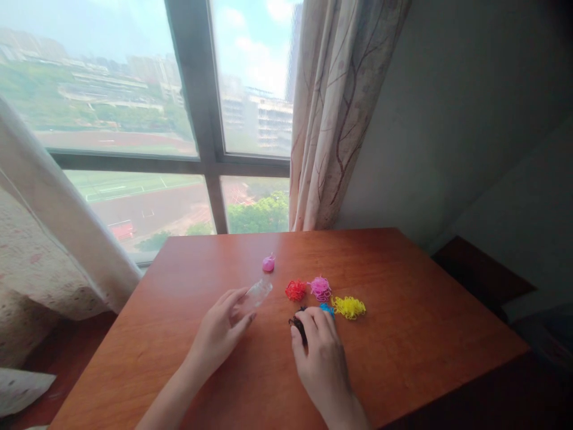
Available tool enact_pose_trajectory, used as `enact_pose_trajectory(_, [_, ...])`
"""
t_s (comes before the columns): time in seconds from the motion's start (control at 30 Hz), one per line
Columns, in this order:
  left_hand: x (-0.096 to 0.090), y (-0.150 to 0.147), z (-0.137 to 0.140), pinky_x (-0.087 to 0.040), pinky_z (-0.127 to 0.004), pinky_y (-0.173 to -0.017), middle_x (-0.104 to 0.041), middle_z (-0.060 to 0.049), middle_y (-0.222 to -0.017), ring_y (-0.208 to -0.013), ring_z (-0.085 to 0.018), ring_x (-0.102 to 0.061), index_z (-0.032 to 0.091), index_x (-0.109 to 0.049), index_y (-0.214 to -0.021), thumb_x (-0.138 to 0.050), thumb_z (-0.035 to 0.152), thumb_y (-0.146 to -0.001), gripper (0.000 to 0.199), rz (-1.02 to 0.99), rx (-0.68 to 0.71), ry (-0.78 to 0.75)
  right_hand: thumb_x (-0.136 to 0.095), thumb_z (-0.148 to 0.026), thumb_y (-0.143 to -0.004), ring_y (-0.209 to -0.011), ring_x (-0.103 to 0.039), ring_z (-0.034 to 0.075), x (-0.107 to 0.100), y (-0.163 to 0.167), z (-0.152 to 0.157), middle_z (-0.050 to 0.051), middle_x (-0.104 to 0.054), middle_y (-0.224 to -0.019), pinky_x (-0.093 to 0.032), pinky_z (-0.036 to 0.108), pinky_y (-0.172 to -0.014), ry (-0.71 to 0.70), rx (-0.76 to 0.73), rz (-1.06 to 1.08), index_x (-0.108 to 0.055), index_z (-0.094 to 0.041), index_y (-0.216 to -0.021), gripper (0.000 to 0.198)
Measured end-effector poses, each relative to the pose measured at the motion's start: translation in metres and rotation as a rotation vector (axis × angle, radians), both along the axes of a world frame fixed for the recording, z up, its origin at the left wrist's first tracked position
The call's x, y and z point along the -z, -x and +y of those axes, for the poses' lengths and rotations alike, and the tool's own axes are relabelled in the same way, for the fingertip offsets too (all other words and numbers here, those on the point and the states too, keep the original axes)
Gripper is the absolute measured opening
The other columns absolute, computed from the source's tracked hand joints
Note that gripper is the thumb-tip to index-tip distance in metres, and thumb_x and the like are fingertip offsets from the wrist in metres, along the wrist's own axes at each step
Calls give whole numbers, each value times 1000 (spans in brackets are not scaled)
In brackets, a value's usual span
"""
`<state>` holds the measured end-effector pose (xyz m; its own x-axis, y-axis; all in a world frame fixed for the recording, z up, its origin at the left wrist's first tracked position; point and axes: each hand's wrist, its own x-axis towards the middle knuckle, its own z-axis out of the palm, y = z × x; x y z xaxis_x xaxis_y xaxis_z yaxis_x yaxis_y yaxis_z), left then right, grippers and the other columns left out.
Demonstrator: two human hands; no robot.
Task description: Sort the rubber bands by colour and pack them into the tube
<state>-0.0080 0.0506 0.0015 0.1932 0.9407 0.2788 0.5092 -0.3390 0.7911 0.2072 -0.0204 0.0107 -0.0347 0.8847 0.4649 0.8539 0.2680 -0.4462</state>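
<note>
My left hand (226,319) holds a clear plastic container (259,292) between thumb and fingers, tilted above the table. Its exact shape is hard to make out. My right hand (320,343) is curled over a small clump of black rubber bands (297,321), partly hidden under the fingers. Just beyond that hand lie piles of red rubber bands (295,290), pink rubber bands (320,288) and yellow rubber bands (350,307). A blue pile (327,309) shows only partly behind the fingers. Farther back sits a small pink-purple pouch-like thing (268,263) with a knotted-looking top.
The brown wooden table (201,257) stands against a window with a grey frame (203,101). Patterned curtains (331,119) hang on both sides. A dark wooden surface (483,275) is beyond the table's right edge.
</note>
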Motion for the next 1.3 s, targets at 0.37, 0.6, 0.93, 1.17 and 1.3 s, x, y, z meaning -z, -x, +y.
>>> enact_pose_trajectory(0.37, [-3,0,-1,-60,-34,-81,-68,-7,-109,-96,-22,-69,23,-60,-118,-59,31,-86,33,12,11,-14,-64,-24,-86,-104,-52,29,10,13,30,11,-58,-112,-45,41,-91,126,153,-227,-61,-19,-101,16])
enact_pose_trajectory(0.6, [-6,2,-2,-59,-34,-81,-68,-7,-109,-96,-21,-69,22,-60,-115,-60,30,-86,30,33,18,-30,-64,-25,-85,-93,-54,28,13,14,32,10,-59,-97,-45,40,-81,134,182,-306,-61,-20,-91,8])
enact_pose_trajectory(0.93, [-7,2,-2,-59,-33,-80,-69,-7,-108,-96,-21,-68,20,-62,-112,-61,31,-84,30,42,32,-30,-64,-22,-88,-90,-53,27,17,20,31,10,-59,-94,-44,39,-77,146,216,-380,-59,-19,-91,6])
enact_pose_trajectory(1.17, [-11,-2,-2,-59,-32,-77,-71,-7,-104,-90,-21,-69,20,-64,-109,-62,31,-82,29,41,34,-31,-59,-17,-93,-77,-56,21,32,19,25,5,-59,-83,-39,30,-60,142,163,-425,-56,-21,-84,10])
enact_pose_trajectory(1.3, [-13,-4,-2,-59,-31,-77,-71,-6,-102,-89,-20,-70,21,-64,-109,-63,31,-82,29,46,38,-51,-61,-21,-93,-73,-58,20,33,21,23,4,-60,-80,-36,28,-55,147,104,-444,-57,-22,-83,11])
